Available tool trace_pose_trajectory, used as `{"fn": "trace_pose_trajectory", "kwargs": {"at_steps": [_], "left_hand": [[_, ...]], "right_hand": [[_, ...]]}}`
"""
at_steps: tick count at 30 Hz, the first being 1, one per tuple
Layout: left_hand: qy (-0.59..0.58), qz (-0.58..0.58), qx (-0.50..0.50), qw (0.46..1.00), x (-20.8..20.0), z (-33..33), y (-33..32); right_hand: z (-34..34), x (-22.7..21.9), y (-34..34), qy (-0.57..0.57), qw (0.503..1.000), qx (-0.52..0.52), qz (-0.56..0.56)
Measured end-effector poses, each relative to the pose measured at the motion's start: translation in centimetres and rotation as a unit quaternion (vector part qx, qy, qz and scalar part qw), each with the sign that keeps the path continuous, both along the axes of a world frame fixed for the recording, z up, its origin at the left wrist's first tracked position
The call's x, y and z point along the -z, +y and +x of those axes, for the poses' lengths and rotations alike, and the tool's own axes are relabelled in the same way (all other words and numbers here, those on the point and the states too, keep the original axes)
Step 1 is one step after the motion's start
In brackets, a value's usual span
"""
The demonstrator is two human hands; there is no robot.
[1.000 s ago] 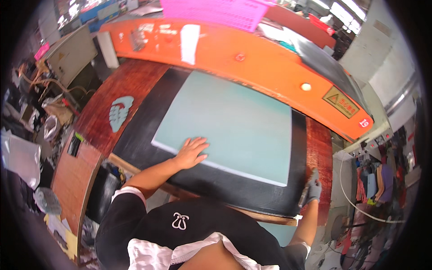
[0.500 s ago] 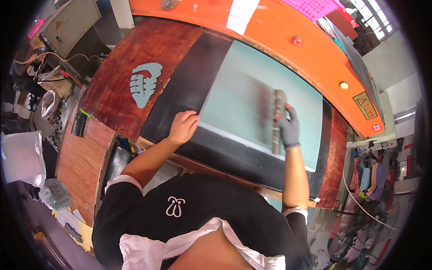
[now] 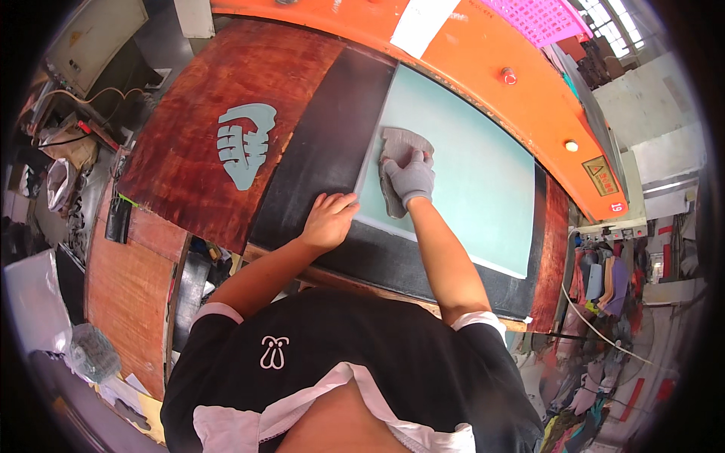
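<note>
A pale green sheet (image 3: 483, 181) lies on a black board (image 3: 325, 128). Near the sheet's left edge sits a grey-brown, sole-shaped cutting die (image 3: 405, 139), broad side up. My gloved right hand (image 3: 414, 178) grips it from above, fingers bent over its middle and hiding part of it. At the lower left corner of the sheet rests my bare left hand (image 3: 329, 220), its fingers stretched out and the tips touching the sheet's edge.
Several pale green cut pieces (image 3: 245, 151) lie together on the reddish-brown board (image 3: 174, 128) at the left. An orange machine beam (image 3: 483, 57) with a red button (image 3: 508, 76) spans the far side. A pink basket (image 3: 540, 19) sits on top of it.
The cutting die has moved left across the sheet in my right hand and turned from edge-on to broad side up. My left hand has shifted slightly right at the sheet's corner.
</note>
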State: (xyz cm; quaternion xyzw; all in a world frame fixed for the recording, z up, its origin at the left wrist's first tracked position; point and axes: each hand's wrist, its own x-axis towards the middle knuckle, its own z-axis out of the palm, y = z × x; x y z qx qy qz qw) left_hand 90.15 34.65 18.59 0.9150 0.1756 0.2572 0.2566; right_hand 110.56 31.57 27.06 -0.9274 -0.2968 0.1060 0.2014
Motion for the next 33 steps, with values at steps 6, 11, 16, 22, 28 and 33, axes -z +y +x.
{"fn": "trace_pose_trajectory", "kwargs": {"at_steps": [6,11,16,22,28,33], "left_hand": [[-0.032,-0.074,0.029,0.996,-1.2,0.6,1.8],[-0.158,-0.135,0.01,0.978,-2.2,7.4,8.5],[-0.044,-0.266,0.045,0.962,-2.1,14.7,13.2],[-0.043,-0.452,0.035,0.89,-1.8,15.6,12.6],[-0.076,-0.549,0.03,0.832,-2.0,15.6,12.7],[-0.1,-0.591,0.047,0.799,-1.7,15.3,13.1]], "right_hand": [[3.6,2.7,-7.1,0.167,0.97,-0.024,0.176],[2.4,4.4,-11.7,-0.033,0.957,-0.258,0.126],[1.0,5.2,-11.6,-0.144,0.942,-0.257,0.159],[0.4,5.6,-10.5,-0.198,0.934,-0.228,0.193],[-0.4,5.4,-10.4,-0.179,0.929,-0.216,0.242],[-1.0,5.1,-10.4,-0.191,0.922,-0.216,0.258]]}}
